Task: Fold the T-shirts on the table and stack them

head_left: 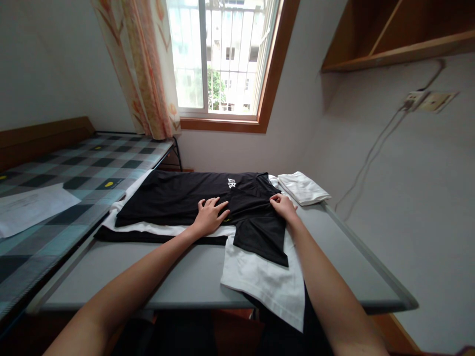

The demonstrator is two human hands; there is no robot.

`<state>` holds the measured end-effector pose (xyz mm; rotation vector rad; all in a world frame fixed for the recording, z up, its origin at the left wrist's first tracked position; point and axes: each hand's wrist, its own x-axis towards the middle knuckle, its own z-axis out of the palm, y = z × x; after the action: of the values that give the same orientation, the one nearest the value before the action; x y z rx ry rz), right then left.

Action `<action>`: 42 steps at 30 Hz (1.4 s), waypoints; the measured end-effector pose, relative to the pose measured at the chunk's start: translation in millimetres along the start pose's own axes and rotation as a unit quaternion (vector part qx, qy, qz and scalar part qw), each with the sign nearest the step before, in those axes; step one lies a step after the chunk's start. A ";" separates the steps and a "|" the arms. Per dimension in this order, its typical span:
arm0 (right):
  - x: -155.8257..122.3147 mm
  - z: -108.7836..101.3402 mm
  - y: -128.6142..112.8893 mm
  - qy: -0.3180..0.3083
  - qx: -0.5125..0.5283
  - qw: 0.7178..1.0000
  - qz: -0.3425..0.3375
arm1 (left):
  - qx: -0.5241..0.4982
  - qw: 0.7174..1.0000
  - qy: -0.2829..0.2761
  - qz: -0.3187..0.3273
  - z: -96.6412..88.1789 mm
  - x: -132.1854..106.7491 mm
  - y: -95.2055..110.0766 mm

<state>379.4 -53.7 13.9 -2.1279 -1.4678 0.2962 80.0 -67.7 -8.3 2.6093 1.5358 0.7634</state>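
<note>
A black T-shirt (174, 193) with white lettering lies spread sideways on the table, its collar to the right. Beneath it a white T-shirt (263, 272) shows along the near edge, its sleeve hanging over the table's front. Under that, a strip of another black garment (148, 238) sticks out. My left hand (211, 216) rests on the black T-shirt's middle with fingers spread. Near the collar, my right hand (285, 205) pinches the black T-shirt's shoulder between thumb and fingers.
A folded white cloth (304, 189) sits at the table's back right corner. The grey table (174, 277) meets a bed with a checked cover (85, 170) on the left, where a paper sheet (35, 207) lies. Cables (367, 155) hang along the right wall.
</note>
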 end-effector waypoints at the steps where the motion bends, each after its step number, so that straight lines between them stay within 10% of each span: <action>1: -0.3 0.5 0.0 0.001 -0.005 1.000 -0.003 | 0.005 1.000 -0.008 0.006 1.4 0.1 -0.8; 25: -2.1 6.6 0.2 -0.008 -0.068 0.997 -0.031 | -0.055 0.986 -0.062 0.145 -8.5 1.4 -0.4; 42: 2.0 11.3 3.9 0.038 0.022 0.998 -0.038 | -0.049 0.993 -0.035 0.102 0.2 2.8 0.5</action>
<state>378.1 -49.6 2.6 -2.0219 -1.4810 0.2147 81.6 -65.5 -7.2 2.7174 1.1948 0.7304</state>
